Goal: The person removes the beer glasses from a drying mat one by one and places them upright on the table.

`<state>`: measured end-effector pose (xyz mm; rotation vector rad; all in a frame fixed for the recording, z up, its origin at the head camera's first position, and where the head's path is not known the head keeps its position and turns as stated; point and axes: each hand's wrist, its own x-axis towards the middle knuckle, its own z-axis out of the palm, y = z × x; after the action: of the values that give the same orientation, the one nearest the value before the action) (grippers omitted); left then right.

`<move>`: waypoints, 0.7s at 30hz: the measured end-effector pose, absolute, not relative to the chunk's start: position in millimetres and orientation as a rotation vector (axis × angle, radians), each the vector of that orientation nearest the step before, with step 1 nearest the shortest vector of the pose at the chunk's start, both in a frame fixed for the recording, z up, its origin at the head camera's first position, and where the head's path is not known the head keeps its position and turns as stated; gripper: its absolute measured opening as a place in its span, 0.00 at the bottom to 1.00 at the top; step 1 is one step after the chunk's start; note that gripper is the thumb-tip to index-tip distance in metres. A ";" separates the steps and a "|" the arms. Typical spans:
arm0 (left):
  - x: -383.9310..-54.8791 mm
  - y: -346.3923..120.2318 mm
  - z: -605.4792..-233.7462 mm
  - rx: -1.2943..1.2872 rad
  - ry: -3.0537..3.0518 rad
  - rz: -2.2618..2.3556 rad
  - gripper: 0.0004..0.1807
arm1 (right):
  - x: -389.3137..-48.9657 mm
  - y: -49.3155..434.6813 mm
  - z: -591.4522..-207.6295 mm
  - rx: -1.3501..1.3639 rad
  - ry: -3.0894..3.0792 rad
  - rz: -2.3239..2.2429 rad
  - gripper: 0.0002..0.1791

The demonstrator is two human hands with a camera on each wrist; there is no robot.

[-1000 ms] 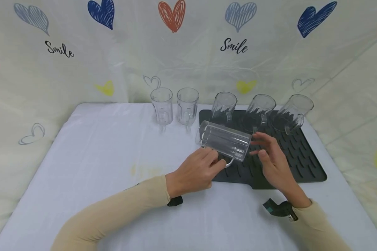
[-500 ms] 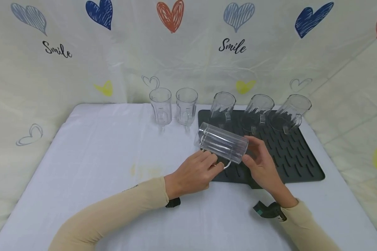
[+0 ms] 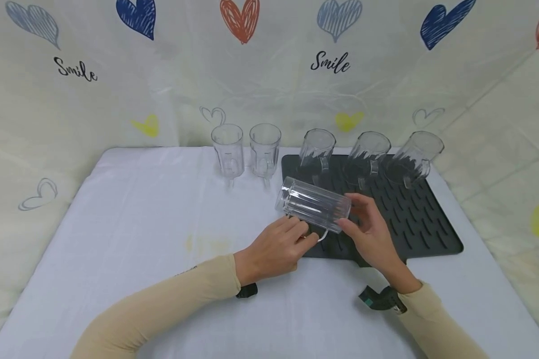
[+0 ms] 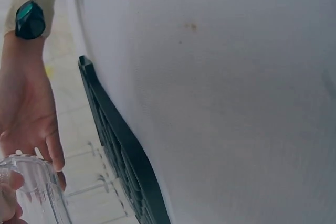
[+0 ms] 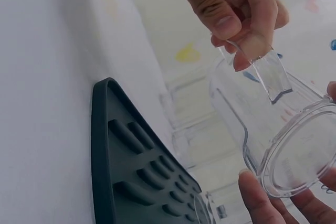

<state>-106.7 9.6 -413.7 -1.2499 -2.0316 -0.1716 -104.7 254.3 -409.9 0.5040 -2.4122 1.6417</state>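
A clear glass mug (image 3: 314, 202) lies on its side in the air over the left part of a black ribbed mat (image 3: 424, 229), its mouth to the left. My left hand (image 3: 274, 249) grips its handle, fingers curled round it; the handle (image 5: 270, 74) shows clearly in the right wrist view. My right hand (image 3: 373, 237) holds the mug's base end between thumb and fingers. Up close, fingertips (image 5: 254, 198) sit at the rim of the round base. In the left wrist view only part of the mug (image 4: 39, 187) shows.
Three similar mugs stand along the mat's back edge, among them a middle mug (image 3: 368, 154) and a right one (image 3: 415, 157). Two more, a left mug (image 3: 227, 149) and its neighbour (image 3: 265, 149), stand on the white tablecloth (image 3: 161, 209). A heart-printed curtain (image 3: 269, 75) hangs behind.
My right hand has moved left from beside the mug's base and now holds it. The mug has shifted slightly left and down; the left hand keeps its grip on the handle.
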 end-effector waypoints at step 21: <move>-105.3 1.1 -397.2 -1.270 -1.905 -0.461 0.14 | -108.9 248.0 -399.5 0.456 -2.145 1.816 0.31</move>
<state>-105.3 1.1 -397.2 -1.2702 -1.9050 -0.4609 -108.9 248.0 -399.5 0.4564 -2.1445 1.8158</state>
